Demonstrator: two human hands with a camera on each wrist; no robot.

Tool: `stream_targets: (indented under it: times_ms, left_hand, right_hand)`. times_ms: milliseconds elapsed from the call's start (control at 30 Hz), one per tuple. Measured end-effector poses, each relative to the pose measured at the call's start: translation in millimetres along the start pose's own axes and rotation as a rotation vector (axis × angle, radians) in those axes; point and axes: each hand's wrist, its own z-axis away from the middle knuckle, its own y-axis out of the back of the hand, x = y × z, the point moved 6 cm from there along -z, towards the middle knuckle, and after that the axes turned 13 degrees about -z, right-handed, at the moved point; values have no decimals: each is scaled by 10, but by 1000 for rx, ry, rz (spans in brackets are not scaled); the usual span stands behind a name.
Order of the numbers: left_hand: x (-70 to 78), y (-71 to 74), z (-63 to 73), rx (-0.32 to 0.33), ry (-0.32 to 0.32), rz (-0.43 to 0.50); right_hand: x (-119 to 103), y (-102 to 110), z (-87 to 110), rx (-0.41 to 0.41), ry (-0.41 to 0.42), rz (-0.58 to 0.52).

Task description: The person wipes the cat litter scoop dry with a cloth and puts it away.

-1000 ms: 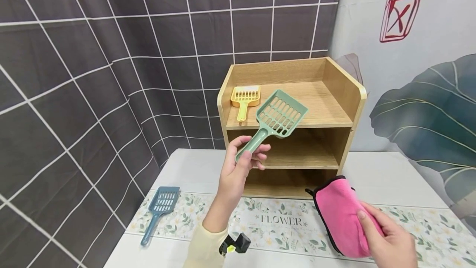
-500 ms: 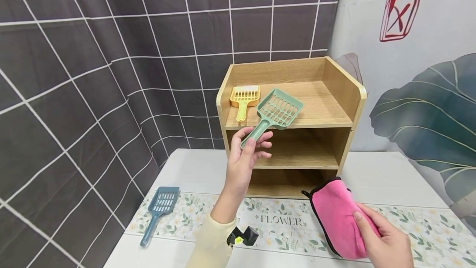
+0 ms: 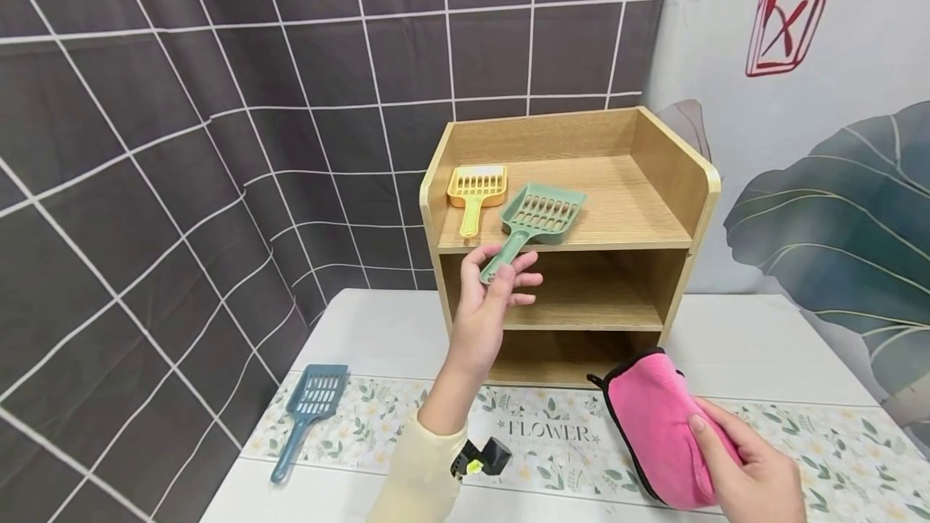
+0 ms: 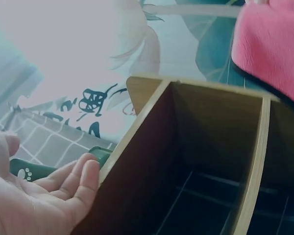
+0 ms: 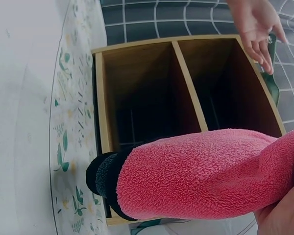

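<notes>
In the head view my left hand (image 3: 481, 321) pinches the handle end of a green slotted litter scoop (image 3: 517, 242) between thumb and fingers. The scoop's head overlaps the front of the shelf unit's top board, just right of a yellow litter scoop (image 3: 471, 215) lying there. My right hand (image 3: 759, 462) grips a folded pink cloth with black edging (image 3: 657, 426) low at the right, in front of the shelf unit. In the left wrist view the green handle (image 4: 34, 170) shows a white paw print; much of the scoop is hidden behind the fingers and side panel.
A wooden shelf unit (image 3: 676, 176) with a raised rim and two lower compartments stands at the back of the white table (image 3: 385, 321). A blue litter scoop (image 3: 303, 418) lies at the table's left. A flower-patterned strip (image 3: 548, 458) crosses the table; dark gridded cloth (image 3: 327, 63) hangs behind.
My left hand has moved right and slightly up, and the green scoop's head has tipped flatter, closer over the top shelf. The right hand with the pink cloth has shifted slightly left.
</notes>
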Motion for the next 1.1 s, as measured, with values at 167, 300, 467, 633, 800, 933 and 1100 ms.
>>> stream_targets:
  times_ms: [167,300,467,633,800,933,1100]
  left_hand:
    - [80,48,72,73,-66,-436]
    - [241,108,147,218,-290,-800]
    - [438,141,271,360,-760,-985]
    - [502,118,349,418,-1075,-1091]
    - [519,97,351,443,-1149,-1131]
    - [528,70,324,451,-1174,-1162]
    - [478,28,257,445,-1186,-1213]
  right_hand:
    - [8,-10,3,-19,-31,2]
    - [8,-21,8,-26,-38,-1]
    - [-4,-23,13,-16,-13,9]
    - [-6,-26,15,-5,6,4]
    - [-7,-51,23,-17,41,-20]
    - [-29,-87,47,-24,80,-40]
    - [-107,-167,92,-40,132,-57]
